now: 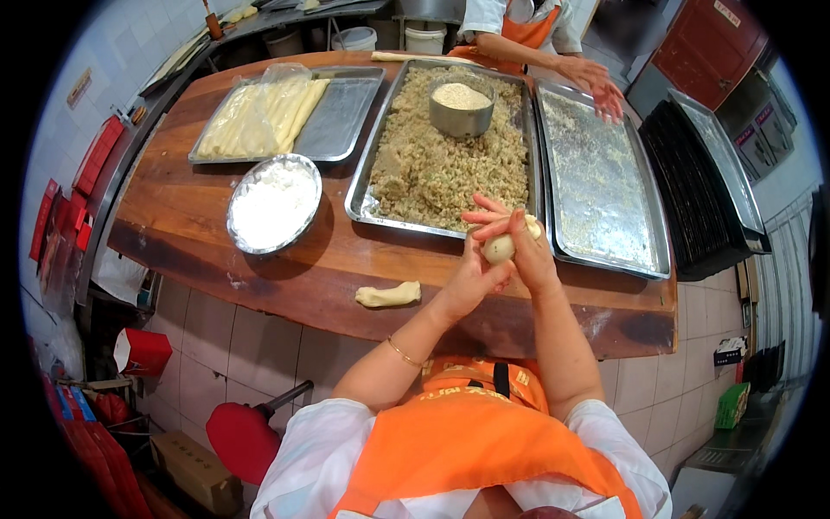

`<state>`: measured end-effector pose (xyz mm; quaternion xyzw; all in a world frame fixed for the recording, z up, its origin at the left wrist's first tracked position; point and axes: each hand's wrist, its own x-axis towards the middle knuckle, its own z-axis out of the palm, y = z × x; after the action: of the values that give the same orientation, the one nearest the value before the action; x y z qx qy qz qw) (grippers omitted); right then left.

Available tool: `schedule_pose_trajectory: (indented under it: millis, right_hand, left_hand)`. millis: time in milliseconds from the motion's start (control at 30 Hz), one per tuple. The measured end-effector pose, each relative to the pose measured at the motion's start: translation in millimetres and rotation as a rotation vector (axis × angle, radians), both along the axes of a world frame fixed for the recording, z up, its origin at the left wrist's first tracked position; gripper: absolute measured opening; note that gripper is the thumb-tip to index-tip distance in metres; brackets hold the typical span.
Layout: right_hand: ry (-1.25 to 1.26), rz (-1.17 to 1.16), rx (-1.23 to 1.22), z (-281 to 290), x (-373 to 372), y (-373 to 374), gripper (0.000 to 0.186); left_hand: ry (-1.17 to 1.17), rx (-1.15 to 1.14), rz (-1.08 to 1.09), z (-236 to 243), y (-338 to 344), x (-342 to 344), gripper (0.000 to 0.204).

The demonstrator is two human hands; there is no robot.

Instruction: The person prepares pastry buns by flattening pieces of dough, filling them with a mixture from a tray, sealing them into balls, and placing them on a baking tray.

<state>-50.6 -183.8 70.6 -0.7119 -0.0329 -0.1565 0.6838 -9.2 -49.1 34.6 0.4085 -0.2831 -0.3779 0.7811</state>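
A pale, rounded ball of dough (499, 250) sits between my two hands, over the near edge of the filling tray. My left hand (471, 268) cups it from the left and below, fingers closed around it. My right hand (532, 255) wraps its right side, with a bit of dough showing at the top by the fingers. Directly beyond them lies a metal tray (350, 208) heaped with crumbly, greenish-brown filling (432, 173). A loose piece of dough (388, 295) rests on the wooden table (285, 281), left of my left forearm.
A bowl of white flour (275, 203) and a tray of dough strips (264, 117) under plastic stand left. A metal tin (461, 121) of pale grains sits in the filling. At right is a crumb-strewn tray (601, 190); a co-worker's hand (592, 82) hovers over it. Black trays (696, 186) stack beyond.
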Motion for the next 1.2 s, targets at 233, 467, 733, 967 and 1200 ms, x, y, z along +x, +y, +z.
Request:
schedule_pose_trajectory:
  millis: [233, 467, 733, 967, 1200]
  right_hand:
    - [0.176, -0.387, -0.665, 33, -7, 6, 0.029]
    - [0.371, -0.256, -0.503, 51, -13, -10, 0.019]
    - [0.317, -0.131, -0.647, 71, -11, -11, 0.013]
    - [0.228, -0.045, -0.776, 70, -9, -4, 0.011]
    - [0.219, 0.006, -0.789, 75, -9, 5, 0.010]
  left_hand:
    - [0.387, -0.113, 0.035, 6, 0, 8, 0.036]
    - [0.409, -0.227, -0.049, -13, 6, 19, 0.036]
    - [0.337, -0.137, -0.004, -2, 16, 18, 0.034]
    - [0.577, -0.192, -0.072, -2, 10, 24, 0.038]
    - [0.445, -0.185, -0.120, -27, 11, 28, 0.041]
